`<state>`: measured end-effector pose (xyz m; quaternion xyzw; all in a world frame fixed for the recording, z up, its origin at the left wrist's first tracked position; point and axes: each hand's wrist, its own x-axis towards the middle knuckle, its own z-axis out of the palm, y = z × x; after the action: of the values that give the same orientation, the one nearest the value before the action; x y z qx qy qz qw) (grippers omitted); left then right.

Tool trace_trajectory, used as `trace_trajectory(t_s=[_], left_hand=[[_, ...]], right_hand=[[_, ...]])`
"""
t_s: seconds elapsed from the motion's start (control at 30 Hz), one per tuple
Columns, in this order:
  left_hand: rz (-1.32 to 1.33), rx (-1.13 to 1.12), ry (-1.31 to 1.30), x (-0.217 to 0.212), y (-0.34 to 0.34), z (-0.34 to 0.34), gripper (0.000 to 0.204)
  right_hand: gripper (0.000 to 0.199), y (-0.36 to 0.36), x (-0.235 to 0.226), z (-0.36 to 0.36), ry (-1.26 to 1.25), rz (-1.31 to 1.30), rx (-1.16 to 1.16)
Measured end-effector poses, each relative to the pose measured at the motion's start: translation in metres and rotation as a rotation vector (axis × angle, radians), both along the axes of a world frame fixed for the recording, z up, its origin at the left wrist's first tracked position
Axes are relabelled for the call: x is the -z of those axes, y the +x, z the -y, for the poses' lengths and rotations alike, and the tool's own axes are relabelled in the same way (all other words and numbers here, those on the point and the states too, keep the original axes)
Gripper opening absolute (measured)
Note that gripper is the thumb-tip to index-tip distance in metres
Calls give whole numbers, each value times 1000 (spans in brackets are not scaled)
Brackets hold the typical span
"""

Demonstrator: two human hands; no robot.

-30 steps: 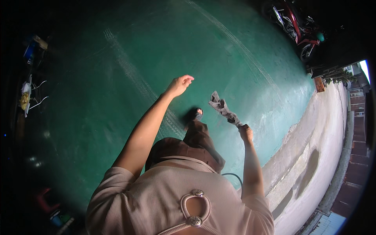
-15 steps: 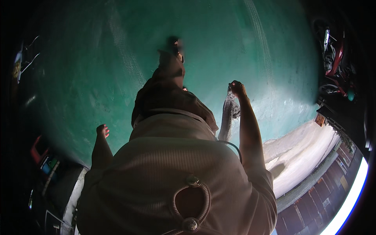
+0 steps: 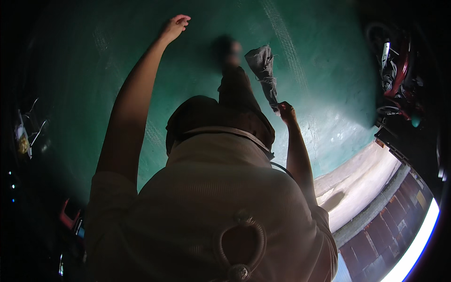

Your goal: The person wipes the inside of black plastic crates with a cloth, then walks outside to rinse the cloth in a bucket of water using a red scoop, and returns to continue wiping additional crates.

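A limp grey cloth [image 3: 262,66] with frayed edges hangs from my right hand [image 3: 286,113], whose fingers are closed on one bunched end. Its wider free end swings out ahead, above the green floor [image 3: 319,84]. My left arm stretches far forward, and my left hand [image 3: 175,26] is over the floor with loosely bent, parted fingers and nothing in them. Between the arms, one leg in dark trousers [image 3: 235,91] steps forward; its foot is blurred.
A red motorcycle [image 3: 399,70] stands at the far right. Behind it on that side runs a pale curved surface [image 3: 352,183] beside rusty brown panels [image 3: 376,239] and a bright light strip [image 3: 418,244]. Pale tyre tracks [image 3: 286,42] mark the floor. The left side is dark, with a red object [image 3: 69,214].
My left hand has swung from low beside my body to far forward. The cloth has swung from hanging behind my right hand to ahead of it. The legs have taken a step.
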<state>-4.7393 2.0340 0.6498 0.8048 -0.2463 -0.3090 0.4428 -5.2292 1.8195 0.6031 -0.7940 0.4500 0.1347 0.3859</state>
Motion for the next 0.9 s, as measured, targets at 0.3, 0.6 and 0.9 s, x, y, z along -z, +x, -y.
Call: trace_trajectory(t_s=[0.3,0.6,0.9], left_hand=[[-274,-205,399,90,91,35,29],[-1100,-1199,1030,89,-16,-183,31],[-148,-205,584,111,579,302,43]], right_hand=[[32,193,40,192,90,-406,-381],[29,535,47,463,-35,-75,-394],[29,720,0,567,160,-247,-173]])
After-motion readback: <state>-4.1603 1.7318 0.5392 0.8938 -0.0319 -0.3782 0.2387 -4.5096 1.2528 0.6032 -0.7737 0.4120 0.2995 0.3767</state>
